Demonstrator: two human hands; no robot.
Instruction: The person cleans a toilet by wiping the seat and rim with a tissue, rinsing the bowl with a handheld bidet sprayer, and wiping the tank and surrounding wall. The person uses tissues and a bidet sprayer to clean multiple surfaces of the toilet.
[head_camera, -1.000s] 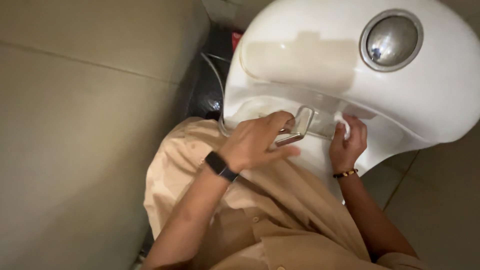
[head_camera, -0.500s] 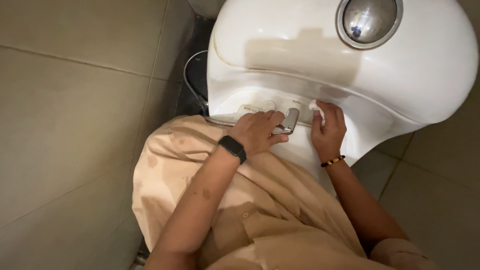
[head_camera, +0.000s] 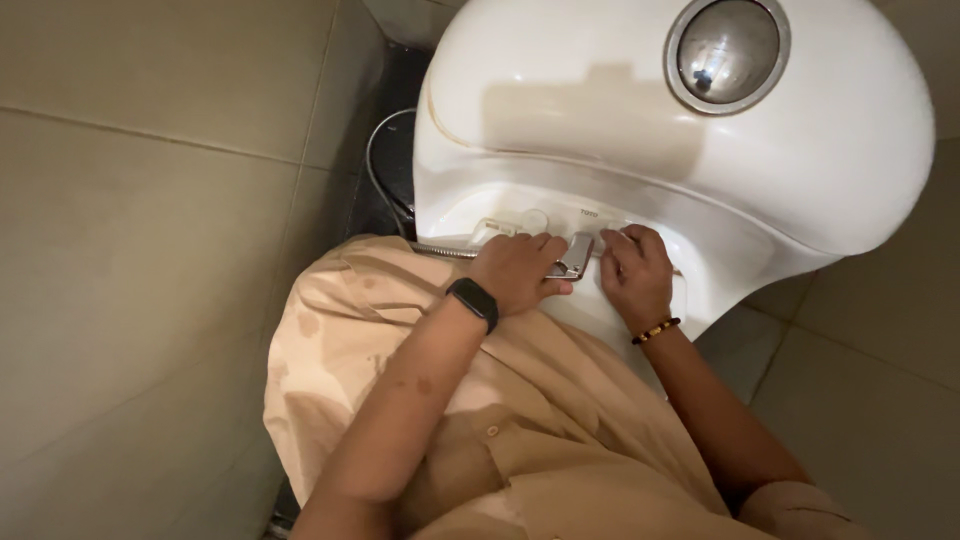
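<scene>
Shirt fabric (head_camera: 520, 440) hangs nearest the camera; keep it off the wet ledge. Left hand (head_camera: 520, 270) curls its fingers around the metal sprayer head (head_camera: 575, 256) at the front edge of the toilet tank (head_camera: 560, 110); hold it steady and level. Right hand (head_camera: 635, 272) presses flat, fingers together, on the ledge, any cloth beneath hidden. Wiping should follow the ledge edge with firm, even pressure. Beyond sits the flush button (head_camera: 727, 52).

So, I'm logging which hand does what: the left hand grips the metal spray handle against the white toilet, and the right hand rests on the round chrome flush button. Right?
Not quite. In the head view the right hand rests low on the white toilet beside the metal spray handle, well below the round chrome flush button. The left hand does grip the handle.
</scene>
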